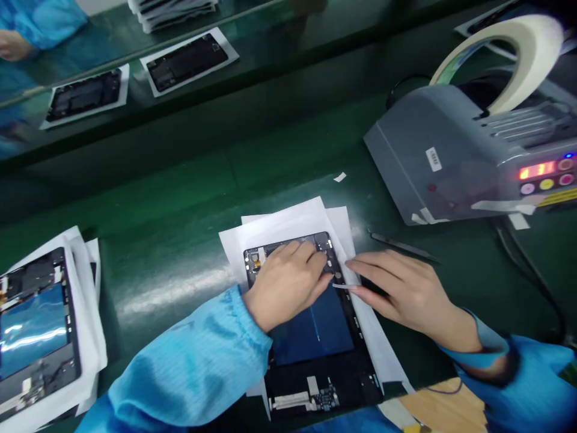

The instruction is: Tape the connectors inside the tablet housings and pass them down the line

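Note:
An opened tablet [311,337], with a blue-filmed battery and bare circuit parts showing, lies on white sheets [288,218] in front of me. My left hand [288,279] rests over its upper part, fingers curled in and thumb close to the right edge. Whatever those fingertips grip is hidden. At that same edge, my right hand [401,288] has its thumb at a thin white strip of tape [343,287], with the index finger stretched out just above it. The strip reaches from the right thumb toward the left one. A blue band circles the right wrist.
Dark tweezers [401,245] lie right of the sheets. A grey tape dispenser [433,150] carries a large tape roll [536,66]. Another opened tablet [36,325] sits on papers at left. Tablet housings [187,63] line a raised shelf; another person's sleeve [49,24] shows beyond.

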{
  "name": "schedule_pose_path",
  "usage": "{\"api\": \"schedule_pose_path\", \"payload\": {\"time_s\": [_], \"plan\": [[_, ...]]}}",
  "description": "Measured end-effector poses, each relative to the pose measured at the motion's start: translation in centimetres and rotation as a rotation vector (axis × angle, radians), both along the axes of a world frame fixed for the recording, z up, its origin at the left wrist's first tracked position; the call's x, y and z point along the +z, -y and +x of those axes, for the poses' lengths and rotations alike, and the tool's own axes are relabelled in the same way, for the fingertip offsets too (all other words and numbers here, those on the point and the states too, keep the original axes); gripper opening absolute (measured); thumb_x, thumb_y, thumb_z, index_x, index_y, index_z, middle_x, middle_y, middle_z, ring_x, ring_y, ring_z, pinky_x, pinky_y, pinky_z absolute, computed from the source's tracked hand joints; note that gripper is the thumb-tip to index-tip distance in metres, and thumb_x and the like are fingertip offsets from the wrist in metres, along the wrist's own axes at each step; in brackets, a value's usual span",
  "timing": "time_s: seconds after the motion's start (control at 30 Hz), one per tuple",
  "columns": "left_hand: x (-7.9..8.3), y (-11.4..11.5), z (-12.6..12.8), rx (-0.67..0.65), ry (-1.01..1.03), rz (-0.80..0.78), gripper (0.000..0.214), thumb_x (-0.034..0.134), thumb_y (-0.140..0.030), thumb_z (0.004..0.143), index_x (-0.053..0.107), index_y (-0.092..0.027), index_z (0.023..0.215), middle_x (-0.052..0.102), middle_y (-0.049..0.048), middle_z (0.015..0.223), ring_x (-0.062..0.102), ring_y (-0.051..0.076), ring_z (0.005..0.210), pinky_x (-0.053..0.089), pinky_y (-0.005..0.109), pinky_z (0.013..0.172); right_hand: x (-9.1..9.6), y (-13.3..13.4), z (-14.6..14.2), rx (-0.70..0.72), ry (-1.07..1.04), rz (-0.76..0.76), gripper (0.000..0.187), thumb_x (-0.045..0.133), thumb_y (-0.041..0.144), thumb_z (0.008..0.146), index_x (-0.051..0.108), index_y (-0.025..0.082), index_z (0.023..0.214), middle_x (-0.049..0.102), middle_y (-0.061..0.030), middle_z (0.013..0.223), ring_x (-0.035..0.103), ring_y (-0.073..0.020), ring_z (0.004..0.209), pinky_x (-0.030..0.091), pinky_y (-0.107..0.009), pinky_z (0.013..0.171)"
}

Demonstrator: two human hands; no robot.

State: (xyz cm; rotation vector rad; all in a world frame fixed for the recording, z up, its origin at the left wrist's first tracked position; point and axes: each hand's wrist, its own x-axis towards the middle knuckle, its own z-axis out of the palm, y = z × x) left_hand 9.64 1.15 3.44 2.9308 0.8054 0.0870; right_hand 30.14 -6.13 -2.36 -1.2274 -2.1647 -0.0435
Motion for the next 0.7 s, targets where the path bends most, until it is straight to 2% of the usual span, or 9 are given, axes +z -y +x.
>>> {"api": "schedule_pose_path", "payload": {"time_s": [0.1,0.2,0.4,0.57,0.7], "plan": [[0.2,-0.7,1.3,0.018,-0.068,-0.071,0.023,0.061,-0.035,0.092,0.066,-0.012,0.097,0.064,0.0075,0.093,0.059,0.024,0.086,0.049,0.036,0.074,-0.4,0.5,0.6,-0.003,0.002,-0.051,0.028,0.061,0.032,0.092,0.061,0.011,0.111,0.066,-0.0107,0.102,0.061,-0.0191,0.086,0.051,-0.032,0.074],[0.2,-1.1,2.6,0.067,-0.117,-0.139,0.023,0.06,-0.035,0.093,0.068,-0.014,0.093,0.064,0.0077,0.092,0.058,0.026,0.091,0.046,0.039,0.078,-0.9,0.7,0.7,0.011,0.045,-0.05,0.032,0.06,0.035,0.092,0.061,0.01,0.112,0.065,-0.0118,0.104,0.06,-0.0201,0.086,0.05,-0.033,0.074],[-1.5,-0.7,3.5,0.195,-0.004,-0.343,0.013,0.06,-0.025,0.088,0.069,-0.022,0.08,0.066,-0.0003,0.083,0.056,0.022,0.088,0.038,0.041,0.083,-1.3,0.7,0.6,-0.006,0.051,-0.05,0.031,0.057,0.038,0.093,0.06,0.012,0.111,0.064,-0.012,0.104,0.06,-0.0205,0.087,0.049,-0.033,0.074],[-2.3,0.1,1.4,0.207,0.088,-0.275,0.008,0.06,-0.022,0.086,0.067,-0.022,0.082,0.065,-0.0002,0.086,0.054,0.02,0.089,0.037,0.038,0.085,-1.4,0.8,0.3,0.025,0.061,-0.074,0.035,0.055,0.04,0.094,0.06,0.012,0.116,0.064,-0.0119,0.107,0.06,-0.0205,0.086,0.048,-0.034,0.074],[-2.3,0.3,-0.5,0.051,0.08,-0.111,0.016,0.054,-0.023,0.095,0.067,-0.02,0.085,0.064,0.0029,0.09,0.054,0.02,0.089,0.039,0.036,0.082,-1.4,0.1,0.3,0.045,0.083,-0.078,0.04,0.054,0.042,0.095,0.059,0.011,0.12,0.064,-0.0117,0.107,0.06,-0.0204,0.088,0.048,-0.034,0.074]]}}
